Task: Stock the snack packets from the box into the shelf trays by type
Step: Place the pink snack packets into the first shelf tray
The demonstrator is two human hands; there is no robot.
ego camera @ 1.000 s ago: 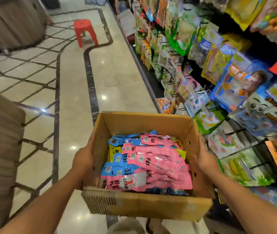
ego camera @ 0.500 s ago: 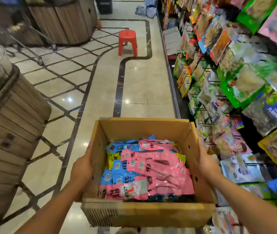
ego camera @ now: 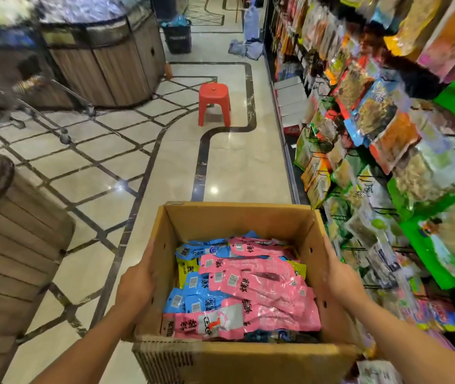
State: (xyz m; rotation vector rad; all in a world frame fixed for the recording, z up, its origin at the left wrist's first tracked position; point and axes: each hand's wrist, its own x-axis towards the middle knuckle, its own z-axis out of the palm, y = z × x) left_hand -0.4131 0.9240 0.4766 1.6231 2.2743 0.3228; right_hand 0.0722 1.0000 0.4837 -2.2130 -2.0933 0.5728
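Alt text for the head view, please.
The left hand and right hand carry an open cardboard box of pink, blue and yellow snack packets by its sides in a shop aisle. A red stool stands ahead; snack racks line the right.

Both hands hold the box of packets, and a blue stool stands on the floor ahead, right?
No, the stool is red, not blue; the head view shows it. The left hand and right hand do hold the box of packets.

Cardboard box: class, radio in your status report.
Left hand, right hand press brown cardboard box sides. Pink, blue, yellow snack packets inside. Red plastic stool ahead in aisle.
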